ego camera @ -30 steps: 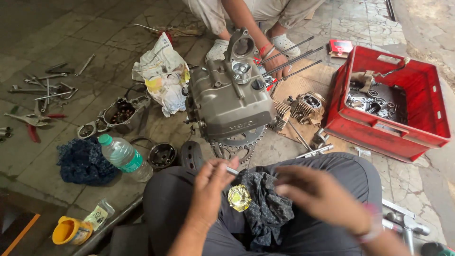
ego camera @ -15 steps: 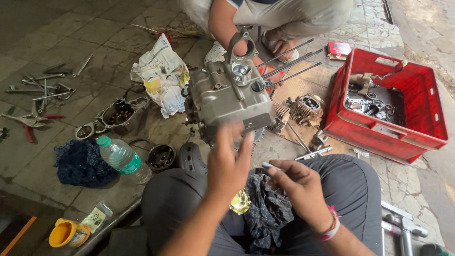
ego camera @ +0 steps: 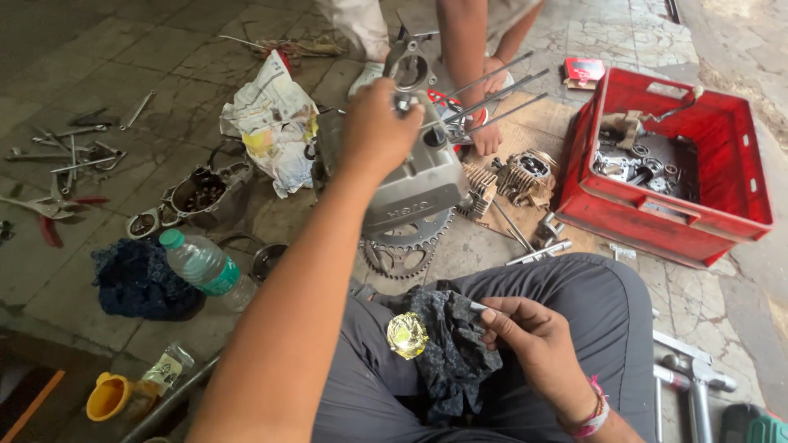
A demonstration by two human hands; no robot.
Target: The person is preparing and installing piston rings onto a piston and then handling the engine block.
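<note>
Beside red crate [ego camera: 657, 221], small red box [ego camera: 584, 70].

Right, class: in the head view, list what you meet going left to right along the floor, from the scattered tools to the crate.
Scattered wrenches → plastic water bottle → crumpled newspaper → grey engine block, with the left hand on it → finned cylinder → red crate.
</note>
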